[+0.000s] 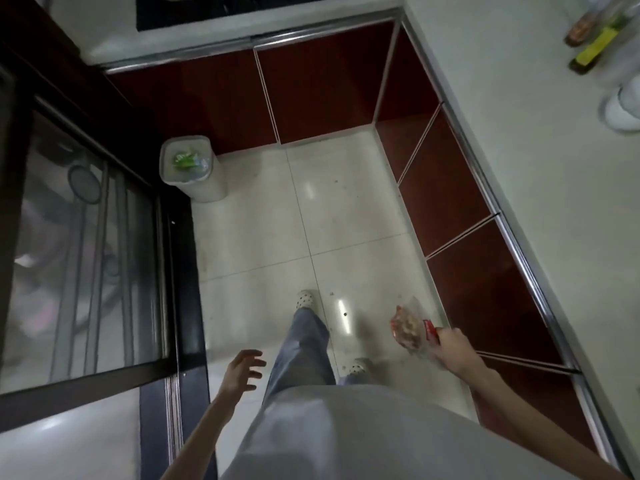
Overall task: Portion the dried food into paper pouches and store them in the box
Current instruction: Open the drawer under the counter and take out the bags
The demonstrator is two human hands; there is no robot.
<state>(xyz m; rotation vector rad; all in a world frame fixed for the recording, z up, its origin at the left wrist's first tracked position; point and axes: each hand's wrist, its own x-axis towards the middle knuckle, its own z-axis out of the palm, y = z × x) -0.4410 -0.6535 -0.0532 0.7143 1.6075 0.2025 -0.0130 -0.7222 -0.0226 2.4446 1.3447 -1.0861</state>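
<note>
I stand on a tiled kitchen floor and look down at my legs. My right hand (452,348) grips a clear plastic bag of dried food (408,329) with a red strip at its top, held low beside the red cabinets. My left hand (242,370) hangs free over the floor with its fingers spread and holds nothing. No paper pouches or box are in view.
A white waste bin (194,171) with green scraps stands at the left by the cabinets. A white counter (536,161) runs along the right with bottles (595,46) at its far end. A dark glass sliding door (86,244) fills the left. A stove top (214,8) lies at the back.
</note>
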